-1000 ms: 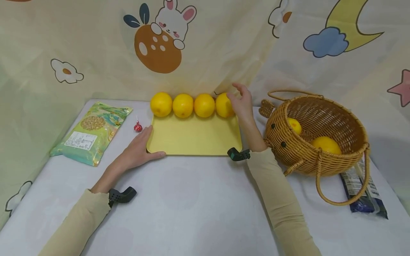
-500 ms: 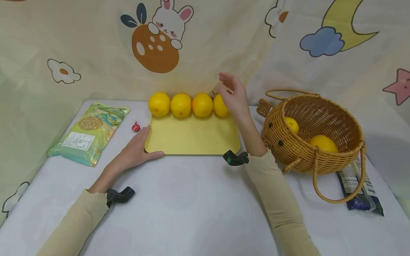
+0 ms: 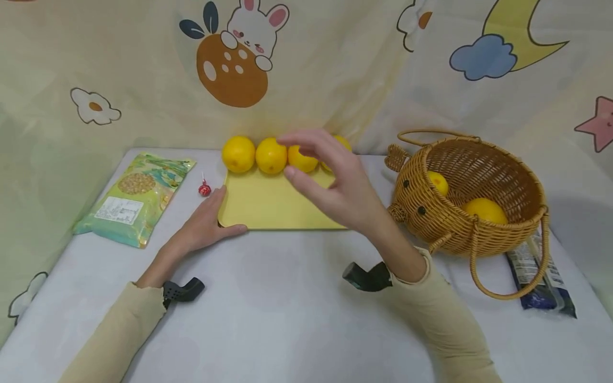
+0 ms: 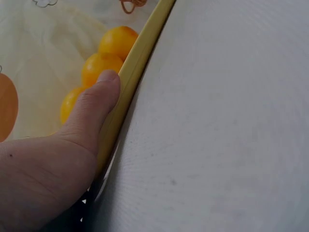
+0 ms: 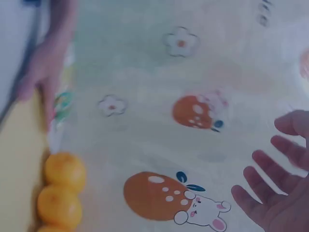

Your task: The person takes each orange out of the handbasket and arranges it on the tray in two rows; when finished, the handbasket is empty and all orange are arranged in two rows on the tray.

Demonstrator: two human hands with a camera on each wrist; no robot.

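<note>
Several yellow-orange oranges stand in a row along the back edge of a flat yellow tray. My left hand rests on the tray's near left corner, fingers along the left side and thumb on the front edge; the left wrist view shows that thumb against the rim. Over the tray's right half, my right hand hovers with fingers loosely bent and nothing in them. It partly hides the two right-hand oranges. In the right wrist view its spread fingers appear before the printed backdrop.
To the right stands a wicker basket with two oranges visible inside. Dark packets lie partly under its handle. A green food bag and a red lollipop lie on the left. A printed cloth hangs behind.
My right hand has come away from the rightmost orange, rising and then moving left and nearer over the tray. The left hand has stayed at the corner.
</note>
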